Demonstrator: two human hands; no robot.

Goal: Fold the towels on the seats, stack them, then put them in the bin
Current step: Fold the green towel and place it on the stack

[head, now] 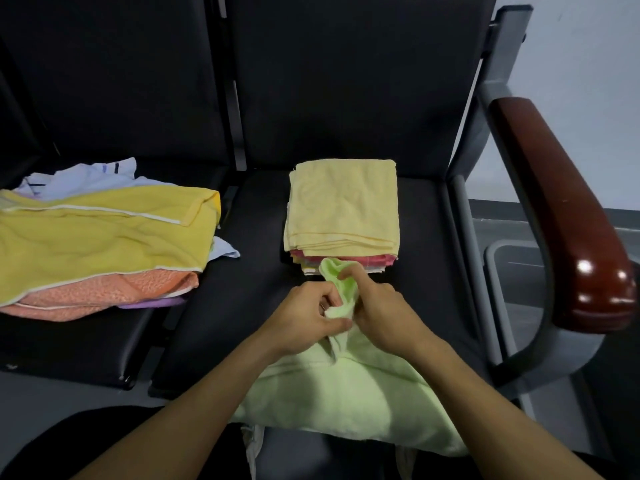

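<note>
Now | green towel (346,386) corner pinched | left hand (304,317) + right hand (384,313)

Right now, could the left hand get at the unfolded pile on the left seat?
Probably yes, once it lets go. The left hand pinches the green towel together with the right hand. Nothing stands between it and the unfolded pile, which lies open on the neighbouring seat.
</note>
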